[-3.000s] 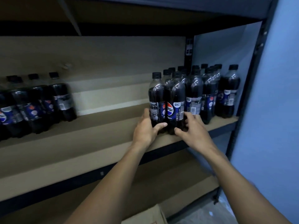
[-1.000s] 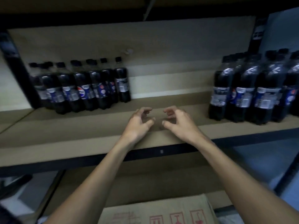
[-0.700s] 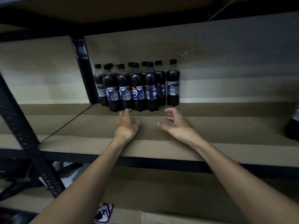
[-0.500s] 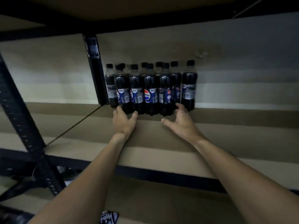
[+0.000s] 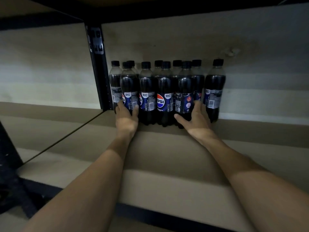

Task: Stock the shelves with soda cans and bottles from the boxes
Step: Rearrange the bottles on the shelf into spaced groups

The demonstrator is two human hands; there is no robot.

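left hand [image 5: 126, 120] is wrapped round the front-left bottle [image 5: 129, 87], right hand [image 5: 196, 120] has hold of the front-right bottle [image 5: 185, 91], thumb stuck out on the near side. both are part of a tight bunch of Pepsi bottles [image 5: 164, 101] standing far back on the shelf [image 5: 167, 164], just right of the black post [image 5: 98, 72]

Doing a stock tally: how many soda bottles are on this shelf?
10 bottles, counted by caps: four in the front row, five behind them, one slightly apart at the right, all beside the black post. More could be hidden behind.
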